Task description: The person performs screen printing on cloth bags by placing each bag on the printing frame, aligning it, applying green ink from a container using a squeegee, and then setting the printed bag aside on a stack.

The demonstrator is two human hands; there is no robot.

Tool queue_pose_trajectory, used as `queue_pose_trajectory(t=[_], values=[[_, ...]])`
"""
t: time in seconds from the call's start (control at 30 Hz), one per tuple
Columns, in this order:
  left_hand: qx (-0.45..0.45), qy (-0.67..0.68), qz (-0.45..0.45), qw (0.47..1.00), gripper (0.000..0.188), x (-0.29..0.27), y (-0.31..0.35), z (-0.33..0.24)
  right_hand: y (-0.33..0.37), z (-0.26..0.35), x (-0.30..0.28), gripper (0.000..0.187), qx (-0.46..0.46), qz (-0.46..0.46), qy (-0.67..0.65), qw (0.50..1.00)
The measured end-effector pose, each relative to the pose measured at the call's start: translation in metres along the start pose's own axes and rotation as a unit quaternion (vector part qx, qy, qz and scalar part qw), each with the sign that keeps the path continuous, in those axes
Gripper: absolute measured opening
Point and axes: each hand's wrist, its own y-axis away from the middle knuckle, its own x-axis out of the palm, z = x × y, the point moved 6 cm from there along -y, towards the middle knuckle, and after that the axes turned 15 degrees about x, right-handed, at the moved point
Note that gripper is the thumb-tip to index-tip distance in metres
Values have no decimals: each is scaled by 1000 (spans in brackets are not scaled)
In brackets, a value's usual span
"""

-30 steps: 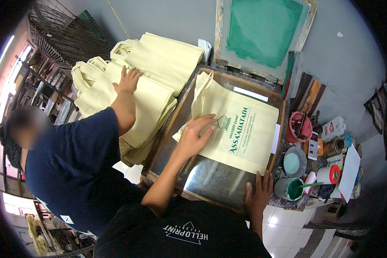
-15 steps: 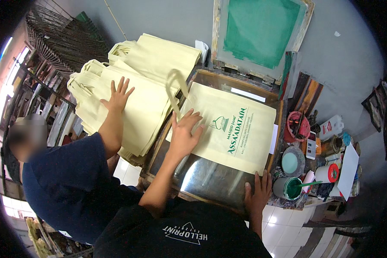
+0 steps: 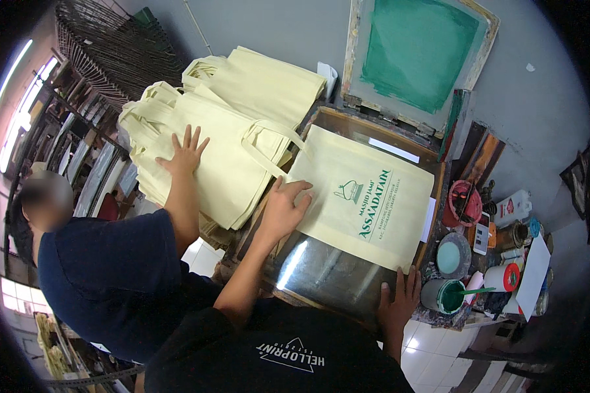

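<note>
A cream tote bag (image 3: 334, 170) with a green print lies flat on the glossy work board (image 3: 328, 268). My left hand (image 3: 285, 209) rests at the bag's left edge, close to its handle (image 3: 262, 157), fingers apart. At the bag's near right corner is my right hand (image 3: 400, 298), its fingers stretched out and touching the board or the bag's edge. The handle reaches left over a stack of cream tote bags (image 3: 223, 157). On that stack a co-worker's hand (image 3: 185, 154) lies spread.
A hinged screen frame (image 3: 419, 56) with a green area stands raised behind the board. To the right are an ink pot (image 3: 444, 296) with a green stirrer, a pink bucket (image 3: 462, 203), a grey bowl (image 3: 453, 254) and several containers. A co-worker (image 3: 111, 275) stands at left.
The bag's handle, upright before, has dropped leftward onto the stack. My hands keep nearly the same places on the bag. The whole view has shifted slightly.
</note>
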Motion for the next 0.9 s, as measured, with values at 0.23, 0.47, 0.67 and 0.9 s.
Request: queue_pose_trajectory(t=[0.23, 0.47, 0.67, 0.9], values=[[45, 0, 14, 999, 28, 24, 4, -1, 0, 2, 0, 52, 0, 2, -13, 1000], [39, 10, 59, 997, 31, 48, 12, 2, 0, 1, 1, 53, 8, 10, -20, 1000], [36, 17, 70, 997, 31, 54, 14, 1, 0, 2, -3, 50, 12, 11, -27, 1000], [52, 23, 24, 998, 26, 44, 12, 0, 2, -2, 0, 53, 10, 14, -21, 1000]])
